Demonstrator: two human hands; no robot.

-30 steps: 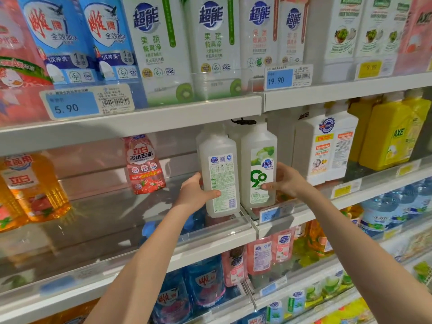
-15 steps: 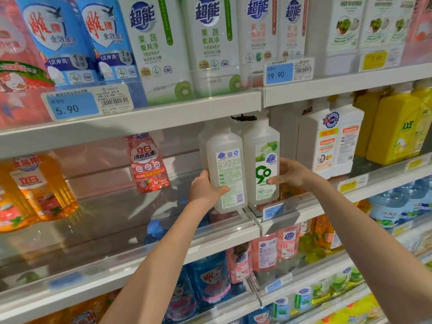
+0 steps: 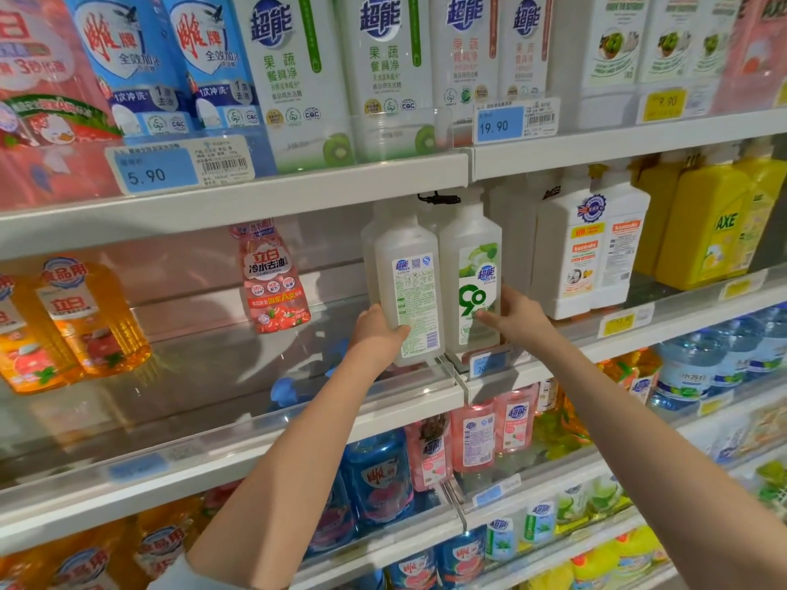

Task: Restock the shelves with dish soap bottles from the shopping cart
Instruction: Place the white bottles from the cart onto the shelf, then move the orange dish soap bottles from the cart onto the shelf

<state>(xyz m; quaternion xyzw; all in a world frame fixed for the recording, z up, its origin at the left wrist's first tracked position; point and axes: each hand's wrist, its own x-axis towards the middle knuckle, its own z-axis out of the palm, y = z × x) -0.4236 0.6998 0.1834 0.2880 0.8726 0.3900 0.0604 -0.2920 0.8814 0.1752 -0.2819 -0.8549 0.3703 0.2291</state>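
Our left hand (image 3: 379, 338) gripped the backwards bottle (image 3: 409, 291), our right hand (image 3: 517, 319) gripped the green-label bottle (image 3: 472, 283) right beside it, shelf lip (image 3: 298, 419) just under both hands. We reckoned: spin the left one label-out, then slide both back.

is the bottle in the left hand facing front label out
No, the white bottle the left hand grips shows its back label, fine print and a barcode.

A single wide-angle view from the person's head faces the shelves (image 3: 255, 193) nearly straight on, perhaps tilted slightly down. It is near enough that the left hand (image 3: 377, 334) holds a white bottle (image 3: 411, 287) and the right hand (image 3: 521, 319) the green-label bottle (image 3: 472, 270) on the middle shelf (image 3: 404, 408) — frame edges bow and blur.
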